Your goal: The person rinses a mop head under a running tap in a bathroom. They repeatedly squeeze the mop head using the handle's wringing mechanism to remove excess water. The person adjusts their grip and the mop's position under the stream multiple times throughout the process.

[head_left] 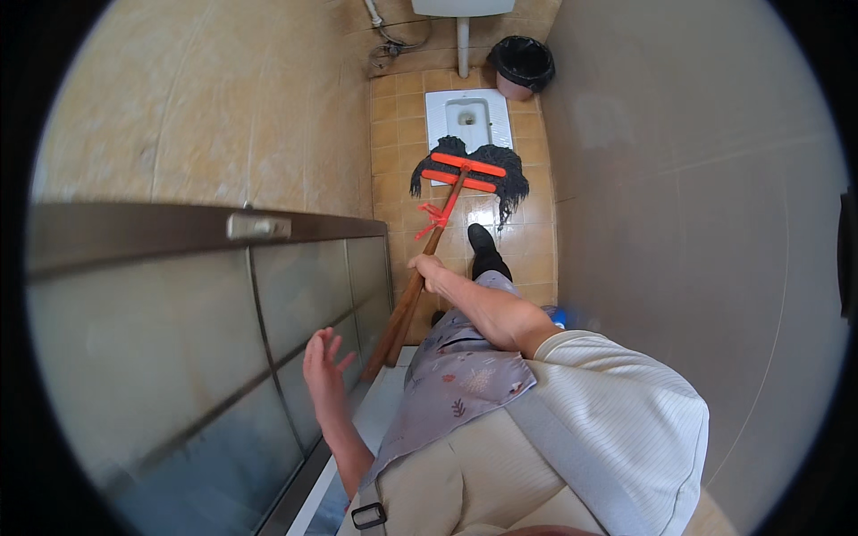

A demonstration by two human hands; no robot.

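Observation:
My right hand [427,270] is closed around the wooden handles [440,234] of what look like two mops, held side by side. Their orange-red bars [469,164] and dark, stringy heads [511,179] hang over the front of a white squat toilet [483,136]. A red tie [434,214] is knotted around a handle below the bars. Off to the left, my left hand [323,366] is raised with its fingers apart and nothing in it, beside the handles' lower ends [380,350].
A framed glass door [295,277] with a latch [259,227] stands along the left. A bin with a black liner [520,67] sits at the far right, near the white cistern [463,7]. A grey wall [679,196] runs close on the right. The tiled floor [527,234] shines.

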